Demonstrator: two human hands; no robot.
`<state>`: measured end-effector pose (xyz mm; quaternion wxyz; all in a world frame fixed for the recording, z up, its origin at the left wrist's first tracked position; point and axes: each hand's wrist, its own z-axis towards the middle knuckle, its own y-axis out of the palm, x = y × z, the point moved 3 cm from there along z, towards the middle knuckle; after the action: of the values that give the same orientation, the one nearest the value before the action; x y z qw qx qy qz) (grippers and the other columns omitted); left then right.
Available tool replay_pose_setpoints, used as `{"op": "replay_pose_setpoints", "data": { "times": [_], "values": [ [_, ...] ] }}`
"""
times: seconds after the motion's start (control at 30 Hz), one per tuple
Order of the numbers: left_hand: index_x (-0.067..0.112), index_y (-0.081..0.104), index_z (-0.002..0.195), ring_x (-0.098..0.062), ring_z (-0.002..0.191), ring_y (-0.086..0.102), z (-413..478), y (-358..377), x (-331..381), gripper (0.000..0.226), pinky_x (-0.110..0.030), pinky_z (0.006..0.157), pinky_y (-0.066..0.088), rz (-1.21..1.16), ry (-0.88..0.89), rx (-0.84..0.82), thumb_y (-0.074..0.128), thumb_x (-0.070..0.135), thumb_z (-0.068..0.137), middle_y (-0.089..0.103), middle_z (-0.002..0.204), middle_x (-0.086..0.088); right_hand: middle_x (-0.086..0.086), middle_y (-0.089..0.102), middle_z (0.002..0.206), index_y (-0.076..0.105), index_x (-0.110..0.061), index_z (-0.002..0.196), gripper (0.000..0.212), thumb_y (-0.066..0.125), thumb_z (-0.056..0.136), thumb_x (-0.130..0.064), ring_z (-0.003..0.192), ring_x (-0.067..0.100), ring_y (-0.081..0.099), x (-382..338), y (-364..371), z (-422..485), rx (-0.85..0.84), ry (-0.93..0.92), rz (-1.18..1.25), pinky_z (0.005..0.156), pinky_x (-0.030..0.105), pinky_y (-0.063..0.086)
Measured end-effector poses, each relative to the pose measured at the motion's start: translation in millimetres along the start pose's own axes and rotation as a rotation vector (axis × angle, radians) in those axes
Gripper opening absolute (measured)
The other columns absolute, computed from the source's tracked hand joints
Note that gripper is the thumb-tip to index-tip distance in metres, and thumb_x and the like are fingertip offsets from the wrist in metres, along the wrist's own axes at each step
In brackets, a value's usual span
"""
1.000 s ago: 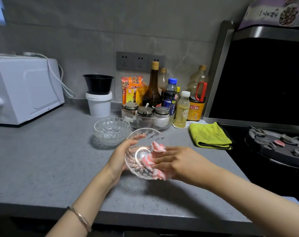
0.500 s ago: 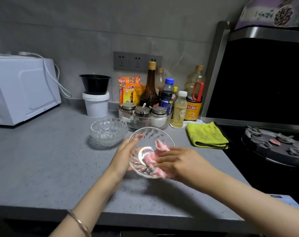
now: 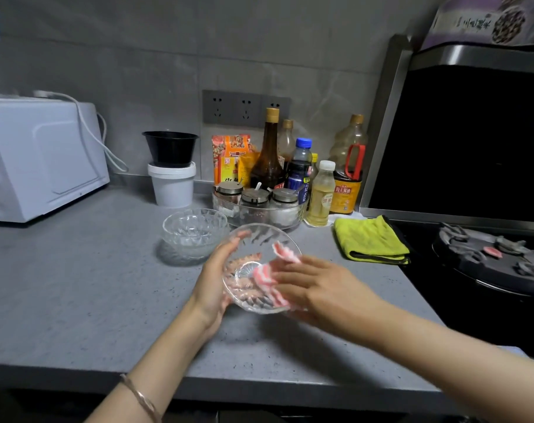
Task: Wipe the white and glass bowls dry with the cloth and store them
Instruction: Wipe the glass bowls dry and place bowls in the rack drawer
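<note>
Head-worn, facing down-forward, seemingly close over counter (image 3: 76, 285)

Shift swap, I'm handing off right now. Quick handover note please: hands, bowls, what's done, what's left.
Left hand holds a glass bowl, tilted, above the counter.
Right hand holds the cloth against that bowl's inside.
Second bowl, also glass, sits on the counter behind, free of both hands.
Done: neither glass bowl stored; dryness can't be judged.
Left: finish this wipe, do the second bowl, store both. I can't pick out a white bowl.
</note>
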<state>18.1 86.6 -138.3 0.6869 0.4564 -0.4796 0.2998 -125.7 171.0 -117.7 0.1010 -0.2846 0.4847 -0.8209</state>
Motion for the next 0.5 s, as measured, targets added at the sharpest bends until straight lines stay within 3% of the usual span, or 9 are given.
{"op": "replay_pose_setpoints", "data": {
  "times": [0.03,0.13,0.27,0.33,0.37,0.43,0.5],
  "values": [
    [0.03,0.069,0.108,-0.028,0.112,0.061,-1.3,0.3,1.6,0.03,-0.043,0.081,0.055,0.031,-0.03,-0.064,0.041,0.034,0.096,0.062,0.126,0.0,-0.002,0.068,0.117,0.07,-0.021,0.114,0.053,0.081,0.066,-0.039,0.114,0.015,0.062,9.4,-2.3,-0.8,-0.054,-0.039,-0.099,0.107,0.041,0.034],
    [0.023,0.07,0.107,-0.028,0.106,0.065,-5.1,7.0,3.9,0.036,-0.045,0.09,0.051,0.079,-0.145,-0.193,0.047,0.041,0.088,0.068,0.116,-0.007,0.003,0.062,0.128,0.06,-0.016,0.126,0.065,0.074,0.066,-0.037,0.125,0.019,0.052,24.4,-6.1,4.0,-0.152,-0.107,-0.222,0.119,0.042,0.013],
    [0.02,0.07,0.108,-0.025,0.098,0.069,-7.4,14.2,2.5,0.041,-0.042,0.091,0.05,0.049,-0.168,-0.224,0.051,0.045,0.081,0.072,0.105,-0.009,0.002,0.052,0.139,0.045,-0.017,0.135,0.081,0.076,0.065,-0.042,0.135,0.016,0.033,23.9,-10.5,9.9,-0.198,-0.128,-0.26,0.116,0.038,0.005],
    [0.019,0.07,0.106,-0.025,0.097,0.069,-6.3,13.9,4.7,0.041,-0.042,0.087,0.053,0.015,-0.14,-0.181,0.049,0.045,0.083,0.072,0.105,-0.009,0.004,0.056,0.136,0.051,-0.015,0.135,0.088,0.078,0.06,-0.052,0.131,0.018,0.045,17.2,-9.7,7.6,-0.242,-0.069,-0.237,0.119,0.038,0.015],
    [0.02,0.07,0.106,-0.025,0.1,0.068,-5.9,13.6,7.1,0.042,-0.044,0.086,0.054,0.012,-0.122,-0.152,0.048,0.046,0.083,0.071,0.109,-0.009,0.005,0.059,0.132,0.055,-0.014,0.133,0.089,0.076,0.059,-0.058,0.125,0.019,0.053,12.4,-10.1,6.1,-0.277,-0.028,-0.201,0.114,0.037,0.027],
    [0.024,0.069,0.11,-0.027,0.111,0.062,-3.3,13.9,7.7,0.046,-0.051,0.091,0.051,0.027,-0.086,-0.122,0.045,0.051,0.082,0.066,0.121,-0.004,0.006,0.062,0.129,0.057,-0.014,0.131,0.084,0.071,0.065,-0.064,0.114,0.022,0.062,-2.5,-12.8,4.5,-0.353,0.046,-0.089,0.095,0.039,0.05],
    [0.021,0.066,0.116,-0.03,0.109,0.063,-4.2,15.3,6.7,0.047,-0.052,0.095,0.048,0.001,-0.08,-0.093,0.042,0.049,0.087,0.068,0.116,0.0,0.005,0.054,0.138,0.05,-0.015,0.136,0.072,0.062,0.079,-0.059,0.119,0.027,0.057,-17.7,-17.9,7.1,-0.368,0.094,0.088,0.089,0.042,0.053]
  ]
}}
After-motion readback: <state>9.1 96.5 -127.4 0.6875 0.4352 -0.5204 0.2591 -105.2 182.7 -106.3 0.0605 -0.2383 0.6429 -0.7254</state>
